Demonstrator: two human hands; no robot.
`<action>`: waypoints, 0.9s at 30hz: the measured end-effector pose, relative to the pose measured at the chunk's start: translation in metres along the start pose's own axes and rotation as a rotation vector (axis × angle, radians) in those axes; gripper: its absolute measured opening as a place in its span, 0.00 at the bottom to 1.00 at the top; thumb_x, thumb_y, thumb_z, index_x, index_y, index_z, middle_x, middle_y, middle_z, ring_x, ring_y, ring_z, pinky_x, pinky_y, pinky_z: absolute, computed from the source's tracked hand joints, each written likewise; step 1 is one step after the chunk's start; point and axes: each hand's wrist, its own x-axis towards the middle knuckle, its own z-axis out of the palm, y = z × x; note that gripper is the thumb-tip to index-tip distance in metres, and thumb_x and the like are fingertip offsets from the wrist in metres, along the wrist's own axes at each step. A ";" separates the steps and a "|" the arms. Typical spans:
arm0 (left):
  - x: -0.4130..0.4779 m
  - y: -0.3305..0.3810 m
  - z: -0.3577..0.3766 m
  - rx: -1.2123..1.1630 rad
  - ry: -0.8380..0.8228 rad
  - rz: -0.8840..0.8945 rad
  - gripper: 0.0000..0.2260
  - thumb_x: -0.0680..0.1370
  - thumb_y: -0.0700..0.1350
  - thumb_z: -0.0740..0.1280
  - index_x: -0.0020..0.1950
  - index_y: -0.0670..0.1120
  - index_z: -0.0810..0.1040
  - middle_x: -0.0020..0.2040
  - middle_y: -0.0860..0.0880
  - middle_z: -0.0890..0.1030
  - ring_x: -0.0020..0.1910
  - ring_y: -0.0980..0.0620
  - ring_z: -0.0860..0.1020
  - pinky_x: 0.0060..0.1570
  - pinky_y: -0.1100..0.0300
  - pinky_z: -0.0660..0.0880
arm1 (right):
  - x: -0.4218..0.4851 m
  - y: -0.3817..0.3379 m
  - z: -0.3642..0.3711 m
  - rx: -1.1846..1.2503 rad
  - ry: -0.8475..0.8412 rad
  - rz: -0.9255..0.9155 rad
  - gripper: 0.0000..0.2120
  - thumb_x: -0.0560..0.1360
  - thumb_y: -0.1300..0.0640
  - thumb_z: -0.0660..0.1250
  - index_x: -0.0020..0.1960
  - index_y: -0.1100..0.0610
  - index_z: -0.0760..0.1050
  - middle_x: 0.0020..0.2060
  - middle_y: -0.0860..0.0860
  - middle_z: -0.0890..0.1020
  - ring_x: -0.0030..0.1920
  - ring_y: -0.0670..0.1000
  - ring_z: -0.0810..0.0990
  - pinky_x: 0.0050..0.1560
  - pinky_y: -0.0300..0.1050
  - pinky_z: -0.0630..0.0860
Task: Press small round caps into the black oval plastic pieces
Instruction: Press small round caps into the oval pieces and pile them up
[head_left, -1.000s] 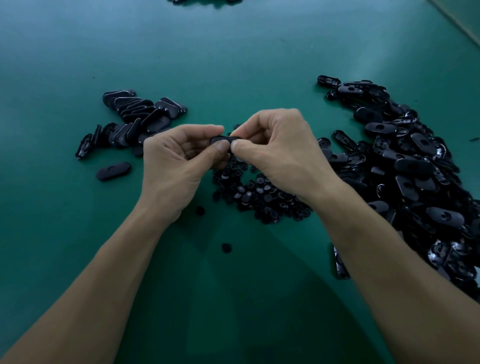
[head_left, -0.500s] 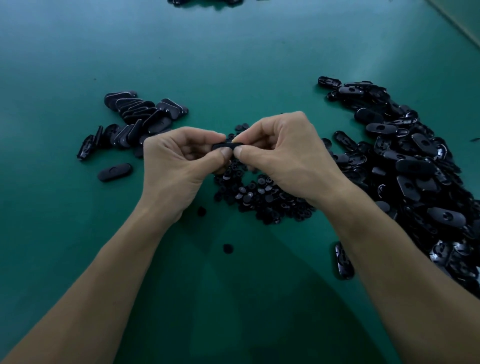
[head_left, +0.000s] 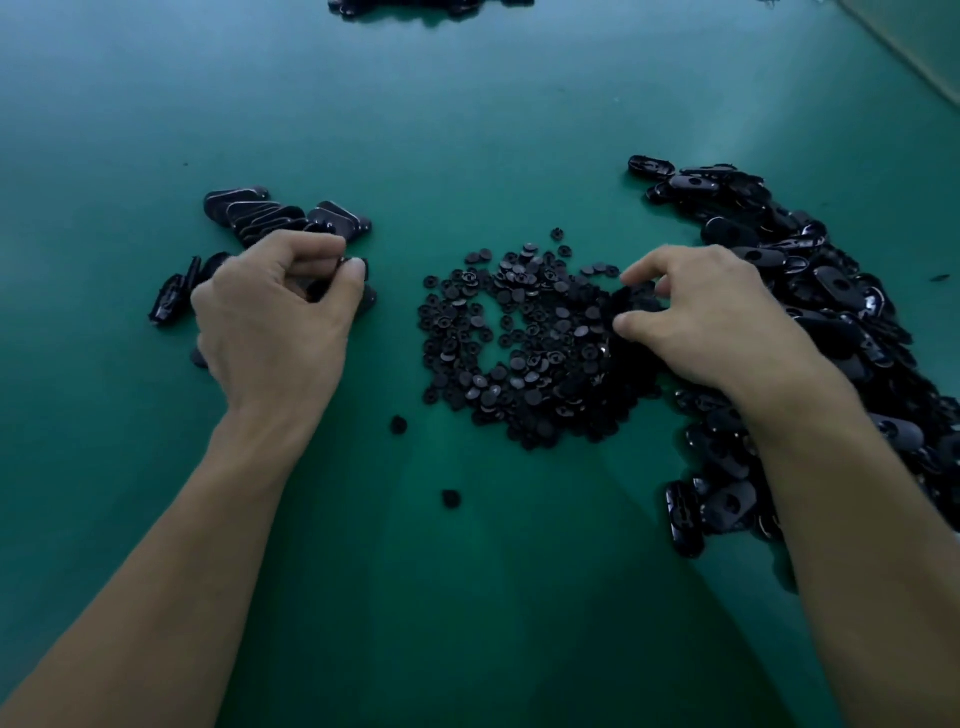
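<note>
Centrally, a pile of small round caps (head_left: 519, 343) is spread on the green table (head_left: 467, 130), with black oval parts lying to either side of it. To the left, a small stack of oval pieces (head_left: 280, 213) is laid overlapping, with a few more standing on edge at its left end. To the right, a large heap of oval pieces (head_left: 831, 291) is piled loosely, running from the far right down toward the near right edge and touching the cap pile along its left margin.

The left hand (head_left: 270, 312) is held over the near side of the small stack, its fingers curled; a black oval piece (head_left: 362, 266) is pinched between thumb and fingertips, just above the pieces lying there. The right hand (head_left: 711, 322) is lowered where the caps meet the large heap, with index finger and thumb curved toward each other around dark parts; whether anything is gripped cannot be told.

Two stray caps (head_left: 398, 424) are seen apart from the pile on its near left side, one nearer than the other. At the far edge, another dark cluster (head_left: 415, 6) is partly cut off.
</note>
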 end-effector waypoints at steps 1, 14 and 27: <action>0.001 -0.001 -0.002 0.039 -0.008 -0.019 0.07 0.74 0.54 0.72 0.51 0.57 0.83 0.42 0.60 0.82 0.46 0.56 0.83 0.50 0.52 0.81 | 0.000 0.001 0.000 0.013 0.010 -0.004 0.16 0.76 0.55 0.72 0.64 0.49 0.77 0.59 0.54 0.75 0.59 0.53 0.73 0.61 0.46 0.70; -0.008 0.005 0.006 0.028 -0.008 0.181 0.03 0.77 0.48 0.70 0.48 0.49 0.82 0.36 0.53 0.77 0.35 0.54 0.75 0.41 0.56 0.76 | 0.003 0.002 -0.002 0.381 0.090 -0.093 0.07 0.73 0.56 0.76 0.51 0.49 0.82 0.39 0.47 0.80 0.38 0.43 0.78 0.39 0.35 0.72; -0.030 0.029 0.014 -0.584 -0.512 -0.006 0.04 0.76 0.43 0.73 0.49 0.50 0.83 0.37 0.56 0.84 0.28 0.61 0.78 0.28 0.68 0.74 | -0.009 -0.034 0.022 0.982 -0.196 -0.274 0.04 0.74 0.66 0.73 0.45 0.58 0.82 0.32 0.51 0.85 0.33 0.46 0.83 0.32 0.35 0.76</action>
